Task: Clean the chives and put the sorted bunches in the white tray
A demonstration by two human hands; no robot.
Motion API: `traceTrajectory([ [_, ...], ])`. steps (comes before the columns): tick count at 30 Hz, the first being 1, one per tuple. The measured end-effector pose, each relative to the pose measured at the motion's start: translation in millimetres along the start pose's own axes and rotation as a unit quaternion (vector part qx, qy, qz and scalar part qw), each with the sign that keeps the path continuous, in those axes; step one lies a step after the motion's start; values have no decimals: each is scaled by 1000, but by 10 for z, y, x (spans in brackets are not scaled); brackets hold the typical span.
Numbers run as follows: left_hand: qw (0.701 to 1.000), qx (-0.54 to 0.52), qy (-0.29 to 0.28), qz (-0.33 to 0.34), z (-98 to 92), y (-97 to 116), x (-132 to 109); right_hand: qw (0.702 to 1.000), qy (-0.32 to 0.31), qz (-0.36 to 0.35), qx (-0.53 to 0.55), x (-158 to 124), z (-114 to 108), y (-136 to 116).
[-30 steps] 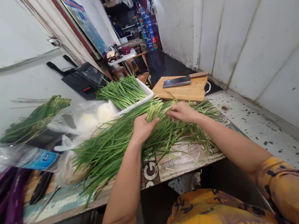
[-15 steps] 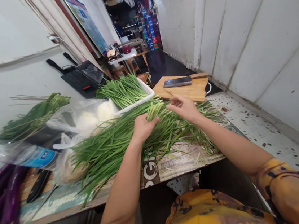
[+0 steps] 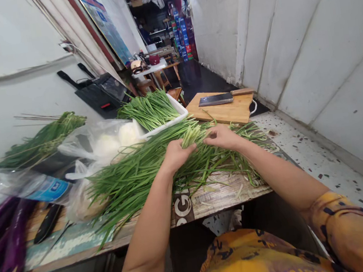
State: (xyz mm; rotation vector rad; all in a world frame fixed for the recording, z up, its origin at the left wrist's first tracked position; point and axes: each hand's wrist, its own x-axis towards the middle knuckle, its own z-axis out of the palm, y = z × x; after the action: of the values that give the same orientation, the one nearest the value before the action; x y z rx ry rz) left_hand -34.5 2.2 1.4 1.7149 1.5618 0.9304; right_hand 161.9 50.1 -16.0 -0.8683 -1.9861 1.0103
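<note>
My left hand (image 3: 179, 156) is closed round a small bunch of garlic chives (image 3: 190, 135), whose pale cut ends stick up past the thumb. Just right of those ends, my right hand (image 3: 218, 137) has thumb and fingertips pinched together. What lies between its fingertips, perhaps a thin stalk, is too small to make out. Under both hands spreads a long heap of loose chives (image 3: 133, 173), green tips to the left and pale ends to the right. Loose trimmings (image 3: 249, 174) lie at the right end of the heap.
Behind the heap stands a white tray (image 3: 178, 105) of chives. A cleaver (image 3: 216, 99) rests on a cutting board (image 3: 221, 114). On the left are a bag of white vegetables (image 3: 102, 141), a plastic bottle (image 3: 49, 189), eggplants (image 3: 16, 231) and a black-handled knife (image 3: 47, 223).
My right hand has moved slightly down, and its fingers have closed from a looser curl into a pinch by the bunch. My left hand keeps its hold on the chives.
</note>
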Motion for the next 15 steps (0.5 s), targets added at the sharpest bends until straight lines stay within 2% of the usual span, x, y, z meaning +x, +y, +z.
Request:
traceTrajectory([
  [5, 999, 8, 28, 13, 30, -13, 16, 998, 38, 20, 34, -3, 145, 18],
  [7, 999, 21, 21, 17, 20, -14, 14, 1000, 21, 9, 5, 7, 119, 22],
  [10, 998, 62, 9, 21, -8, -12, 2, 995, 3, 7, -96, 26, -31, 72],
  [14, 995, 95, 19, 27, -24, -5, -14, 954, 60, 114, -269, 12, -283, 177],
  [15, 995, 96, 22, 28, -20, -3, -16, 944, 71, 120, -298, -1, -323, 185],
])
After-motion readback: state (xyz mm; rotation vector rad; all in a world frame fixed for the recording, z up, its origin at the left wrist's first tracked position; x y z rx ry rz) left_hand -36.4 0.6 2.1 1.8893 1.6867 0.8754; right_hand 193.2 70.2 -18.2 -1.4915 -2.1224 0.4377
